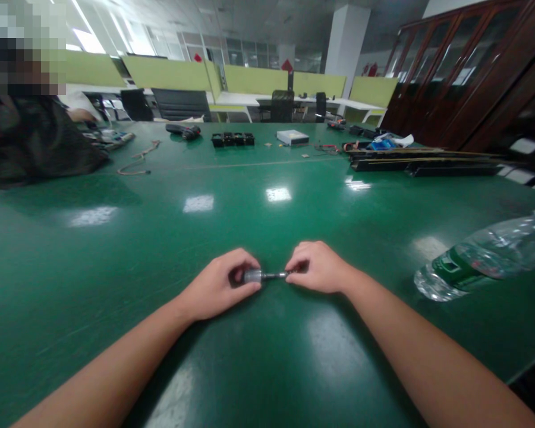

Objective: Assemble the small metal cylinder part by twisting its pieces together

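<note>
Low over the green tabletop, a small screwdriver-like tool point(253, 276) lies level between my hands. It has a grey, partly see-through cylindrical body and a thin metal shaft pointing right. My left hand point(223, 282) is closed round the body, with the thumb on the near side and fingers on the far side. My right hand point(318, 267) pinches the shaft's right end between thumb and fingertips. Those fingers hide the tip, so I cannot tell whether a separate small piece sits there.
On the right, a clear plastic bottle point(463, 267) with a green label lies on its side on the green table point(249, 362). Farther back are a black connected block point(232, 139), a white box point(293, 138), cables point(136, 163) and dark bars point(383, 161). A person sits at the left edge, beside a dark bag point(31, 139).
</note>
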`<state>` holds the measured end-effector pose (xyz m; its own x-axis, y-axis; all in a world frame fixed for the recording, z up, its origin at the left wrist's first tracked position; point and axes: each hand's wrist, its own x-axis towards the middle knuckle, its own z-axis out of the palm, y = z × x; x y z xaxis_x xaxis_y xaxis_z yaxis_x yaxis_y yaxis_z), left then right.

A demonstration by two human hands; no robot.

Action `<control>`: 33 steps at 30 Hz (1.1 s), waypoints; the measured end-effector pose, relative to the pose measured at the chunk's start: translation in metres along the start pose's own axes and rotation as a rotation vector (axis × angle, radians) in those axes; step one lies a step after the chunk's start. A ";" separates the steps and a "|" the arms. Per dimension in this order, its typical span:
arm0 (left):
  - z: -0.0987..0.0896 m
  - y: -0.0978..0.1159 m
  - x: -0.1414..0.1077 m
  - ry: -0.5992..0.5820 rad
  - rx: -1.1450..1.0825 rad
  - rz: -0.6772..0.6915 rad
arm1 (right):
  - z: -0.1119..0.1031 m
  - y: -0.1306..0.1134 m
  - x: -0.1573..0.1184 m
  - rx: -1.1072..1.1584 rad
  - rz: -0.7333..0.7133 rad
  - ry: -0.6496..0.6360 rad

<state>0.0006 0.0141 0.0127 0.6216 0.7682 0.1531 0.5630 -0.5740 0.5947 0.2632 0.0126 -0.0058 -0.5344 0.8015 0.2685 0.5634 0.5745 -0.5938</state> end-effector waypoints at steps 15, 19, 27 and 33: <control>0.005 0.002 0.002 0.006 0.067 -0.020 | 0.015 -0.010 0.006 -0.008 -0.004 0.073; 0.008 0.003 0.001 -0.013 0.088 -0.003 | 0.020 -0.018 0.006 0.042 -0.018 0.050; 0.005 0.003 0.000 -0.011 0.061 0.026 | 0.018 -0.020 0.003 0.034 0.035 0.003; 0.005 0.002 0.000 -0.025 0.039 -0.002 | 0.019 -0.019 0.003 0.003 -0.053 0.010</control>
<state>0.0043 0.0115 0.0103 0.6341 0.7619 0.1317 0.5843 -0.5837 0.5638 0.2390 0.0013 -0.0078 -0.5575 0.7712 0.3072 0.5322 0.6160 -0.5808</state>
